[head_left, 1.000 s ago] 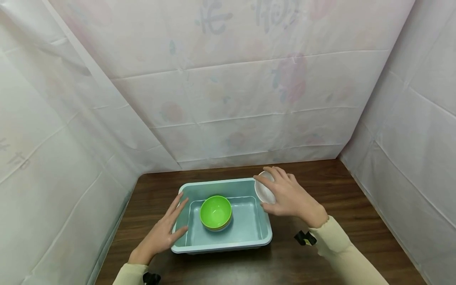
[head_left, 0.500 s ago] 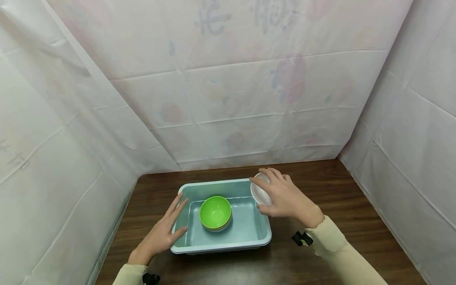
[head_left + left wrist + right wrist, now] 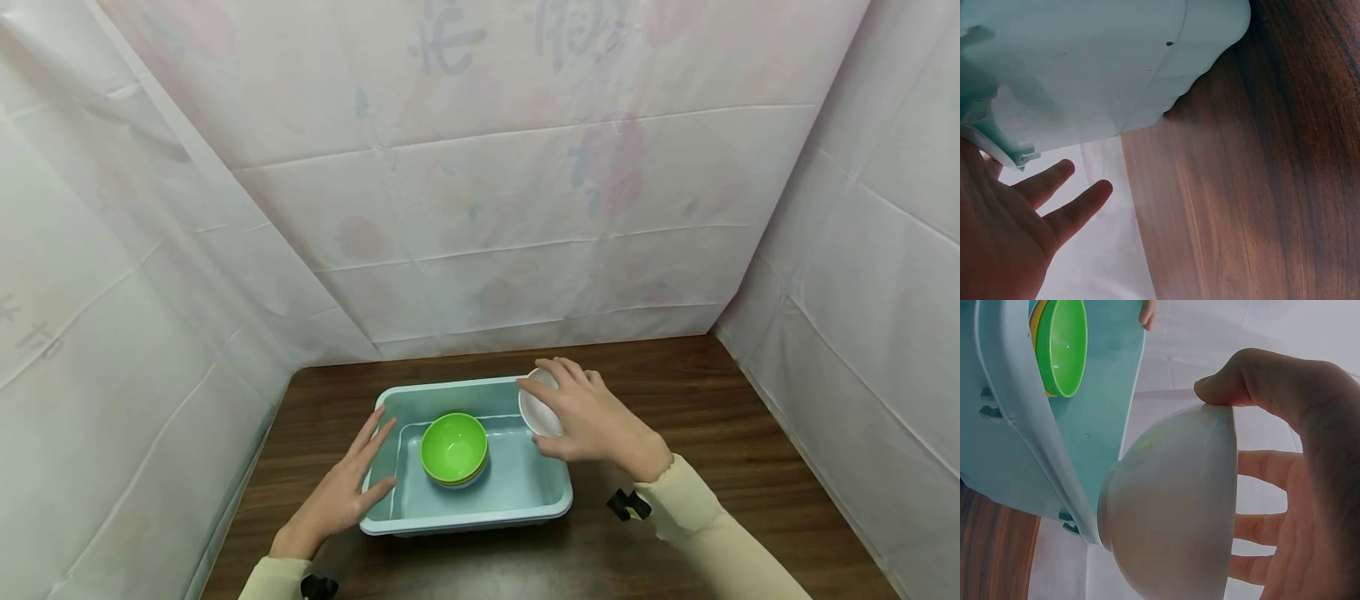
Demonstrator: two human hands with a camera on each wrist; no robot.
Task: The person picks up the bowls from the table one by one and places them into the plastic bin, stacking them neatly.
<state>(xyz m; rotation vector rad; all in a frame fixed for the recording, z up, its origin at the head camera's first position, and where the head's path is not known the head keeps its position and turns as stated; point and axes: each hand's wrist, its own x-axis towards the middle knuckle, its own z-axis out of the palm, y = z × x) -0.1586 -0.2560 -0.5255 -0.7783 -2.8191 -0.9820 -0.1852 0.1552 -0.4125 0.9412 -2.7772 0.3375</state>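
Note:
A white bowl [image 3: 1172,500] is held by its rim in my right hand [image 3: 596,417], thumb on one side and fingers on the other. In the head view the bowl [image 3: 538,408] hangs over the right side of a pale blue plastic basin [image 3: 517,492]. Inside the basin sits a stack of bowls with a green bowl [image 3: 453,447] on top; the right wrist view shows a yellow rim [image 3: 1038,322] beneath it. At the basin's left wall my left hand [image 3: 337,492] rests with fingers spread and straight.
The basin stands on a dark brown wooden table [image 3: 630,542]. White printed sheeting [image 3: 487,208] hangs behind the table and along both sides. Black straps with small devices [image 3: 628,505] are worn at the wrists.
My right hand has moved a little to the left with the white bowl, further over the basin. The left hand and the stack have stayed in place.

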